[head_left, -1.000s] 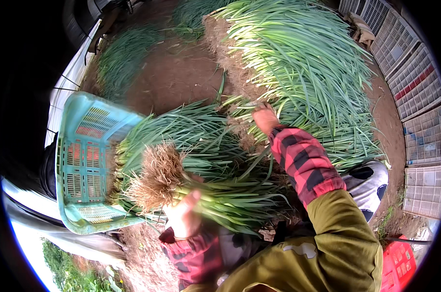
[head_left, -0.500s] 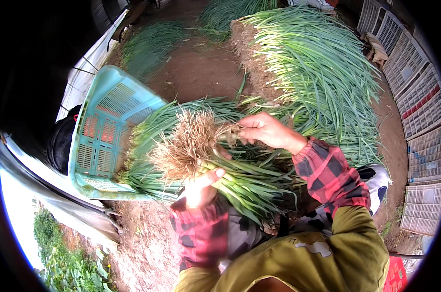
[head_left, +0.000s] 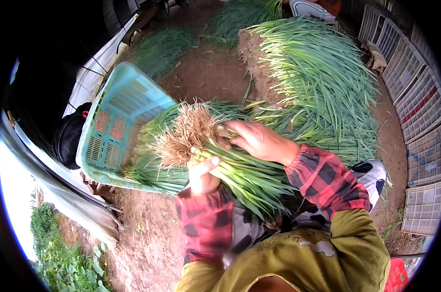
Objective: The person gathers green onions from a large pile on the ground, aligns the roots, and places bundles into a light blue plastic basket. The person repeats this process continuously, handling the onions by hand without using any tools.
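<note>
My left hand (head_left: 203,176) is wrapped round a bunch of green onions (head_left: 240,175), its thumb across the pale stems. A thick tuft of dry brown roots (head_left: 189,131) points to the far left, and the leaves trail toward my lap. My right hand (head_left: 262,141) is closed on the bunch's far side, just behind the roots; its fingertips are partly hidden. Left of the bunch, a tilted turquoise plastic crate (head_left: 128,102) holds more green onions (head_left: 157,168), their roots toward its inner wall.
A large heap of green onions (head_left: 318,78) lies to the far right, roots facing left. Smaller piles (head_left: 164,46) rest on the dirt floor (head_left: 201,73) beyond. Pale crates (head_left: 410,92) line the right side. A black bag (head_left: 72,136) sits beside the turquoise crate.
My right hand has moved from a small root end beside the bunch onto the bunch's far side, closer in. My left hand keeps its hold.
</note>
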The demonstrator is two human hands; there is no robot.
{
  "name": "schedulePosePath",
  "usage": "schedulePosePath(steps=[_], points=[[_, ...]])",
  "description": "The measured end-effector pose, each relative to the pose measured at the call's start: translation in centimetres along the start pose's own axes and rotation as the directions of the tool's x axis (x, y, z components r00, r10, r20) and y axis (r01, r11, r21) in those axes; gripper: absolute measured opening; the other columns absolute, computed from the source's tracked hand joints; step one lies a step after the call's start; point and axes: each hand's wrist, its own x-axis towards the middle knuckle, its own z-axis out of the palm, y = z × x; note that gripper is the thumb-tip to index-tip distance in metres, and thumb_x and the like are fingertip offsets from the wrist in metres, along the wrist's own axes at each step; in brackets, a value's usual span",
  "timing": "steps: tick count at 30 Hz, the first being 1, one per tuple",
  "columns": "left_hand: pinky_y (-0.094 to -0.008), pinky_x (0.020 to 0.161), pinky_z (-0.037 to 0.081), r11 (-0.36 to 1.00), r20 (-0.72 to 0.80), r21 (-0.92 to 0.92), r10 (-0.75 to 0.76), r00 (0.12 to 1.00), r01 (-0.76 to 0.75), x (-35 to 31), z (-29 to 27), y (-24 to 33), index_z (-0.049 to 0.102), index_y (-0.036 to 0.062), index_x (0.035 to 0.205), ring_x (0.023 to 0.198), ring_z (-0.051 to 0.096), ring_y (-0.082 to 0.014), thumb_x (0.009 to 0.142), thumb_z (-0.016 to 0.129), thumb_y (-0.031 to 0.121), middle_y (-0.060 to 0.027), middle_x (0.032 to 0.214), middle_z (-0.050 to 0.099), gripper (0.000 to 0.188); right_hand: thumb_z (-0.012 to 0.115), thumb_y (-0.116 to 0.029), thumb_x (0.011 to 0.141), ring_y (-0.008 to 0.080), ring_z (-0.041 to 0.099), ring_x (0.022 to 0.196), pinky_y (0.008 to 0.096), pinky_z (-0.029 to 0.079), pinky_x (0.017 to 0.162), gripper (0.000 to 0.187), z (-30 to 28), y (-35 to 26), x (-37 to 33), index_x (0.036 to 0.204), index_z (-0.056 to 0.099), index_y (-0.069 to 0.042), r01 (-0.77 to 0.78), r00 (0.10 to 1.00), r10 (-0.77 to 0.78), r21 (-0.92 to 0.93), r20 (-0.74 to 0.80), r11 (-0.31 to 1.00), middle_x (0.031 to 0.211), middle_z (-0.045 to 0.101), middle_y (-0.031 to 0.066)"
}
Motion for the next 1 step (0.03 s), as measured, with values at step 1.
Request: schedulePosePath(steps=[1], points=[[-0.0390,0.089,0.050,1.000,0.021,0.016,0.009,1.000,-0.010,0.22,-0.04,0.04,0.050,-0.0012,0.119,0.099,0.059,-0.0289,0.071,0.070,0.010,-0.0176,0.103,0.059,0.053,0.061,-0.019,0.089,0.0382,0.064,0.089,0.0422,0.052,0.069,0.060,-0.02,0.43,-0.35,0.139,0.029,-0.007,0.029,0.999,-0.025,-0.097,0.043,0.995,0.106,0.063,0.0215]])
